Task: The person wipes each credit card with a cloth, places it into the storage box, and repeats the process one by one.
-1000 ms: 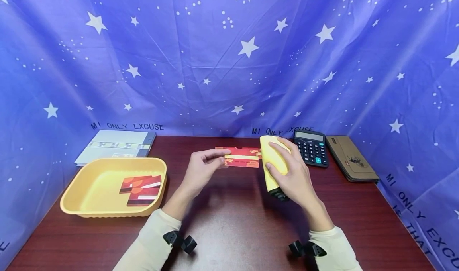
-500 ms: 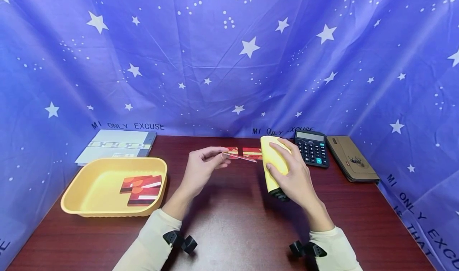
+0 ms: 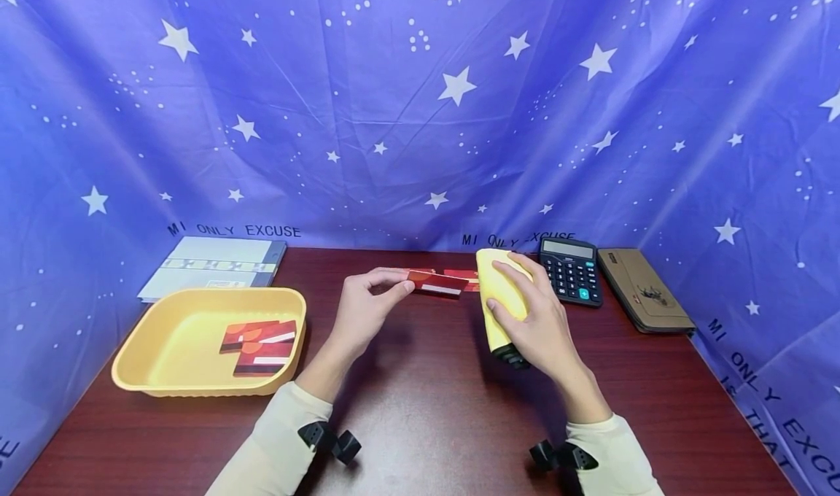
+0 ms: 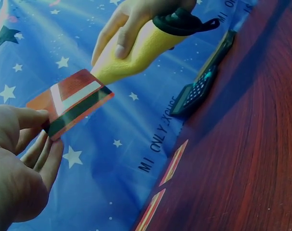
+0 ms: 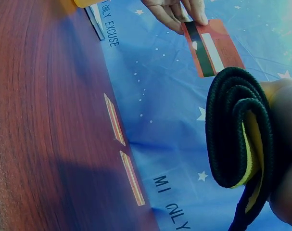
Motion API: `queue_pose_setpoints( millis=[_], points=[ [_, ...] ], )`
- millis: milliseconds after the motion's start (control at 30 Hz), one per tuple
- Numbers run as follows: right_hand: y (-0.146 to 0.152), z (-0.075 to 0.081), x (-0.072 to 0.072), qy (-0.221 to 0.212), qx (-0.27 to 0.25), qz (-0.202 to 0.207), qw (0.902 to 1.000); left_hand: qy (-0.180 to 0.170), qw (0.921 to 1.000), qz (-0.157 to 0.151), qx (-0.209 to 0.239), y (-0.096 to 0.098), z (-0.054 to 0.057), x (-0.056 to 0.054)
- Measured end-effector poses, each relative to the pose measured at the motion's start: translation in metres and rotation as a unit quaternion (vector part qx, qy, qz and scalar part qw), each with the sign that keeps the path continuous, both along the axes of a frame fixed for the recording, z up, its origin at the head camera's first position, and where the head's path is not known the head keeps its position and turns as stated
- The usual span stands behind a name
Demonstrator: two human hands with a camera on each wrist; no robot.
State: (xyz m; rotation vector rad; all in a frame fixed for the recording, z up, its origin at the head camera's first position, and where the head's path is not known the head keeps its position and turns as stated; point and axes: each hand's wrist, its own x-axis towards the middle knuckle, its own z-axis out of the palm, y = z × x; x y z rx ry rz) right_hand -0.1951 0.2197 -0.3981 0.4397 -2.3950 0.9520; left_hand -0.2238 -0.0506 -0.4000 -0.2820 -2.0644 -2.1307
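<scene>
Between thumb and fingers, my left hand (image 3: 366, 310) pinches a red card (image 3: 436, 284) by its left end, above the table. In the left wrist view the card (image 4: 73, 103) shows a dark stripe and a white strip. My right hand (image 3: 541, 321) grips a folded yellow cloth (image 3: 499, 292) with a black edge, just right of the card. The right wrist view shows the cloth's rolled black edge (image 5: 237, 125). Two more red cards (image 5: 132, 178) lie on the table behind the hands, partly hidden in the head view.
At the left stands a yellow basin (image 3: 157, 350) with several red cards (image 3: 262, 354) in it. Behind it lies a grey-white notebook (image 3: 210, 262). A black calculator (image 3: 569, 271) and a brown wallet (image 3: 643, 292) lie at the right back. A starry blue curtain (image 3: 394, 117) surrounds the table.
The card in my left hand has been turned over, from its patterned front through edge-on to its striped back. My right hand and the cloth have stayed in place.
</scene>
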Motion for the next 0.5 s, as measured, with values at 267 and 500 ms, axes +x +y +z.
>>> queue_pose_setpoints(
  millis=[267, 500],
  points=[
    [0.0010, 0.0010, 0.0004, -0.002, -0.003, -0.004, 1.0000, -0.026, 0.9972, -0.026, 0.065, 0.0008, -0.0002, -0.0006],
    [0.0013, 0.0007, 0.0002, -0.001, -0.004, -0.002, 1.0000, -0.006, 0.9925, -0.055, 0.109, 0.0010, -0.0028, -0.0017]
  ],
)
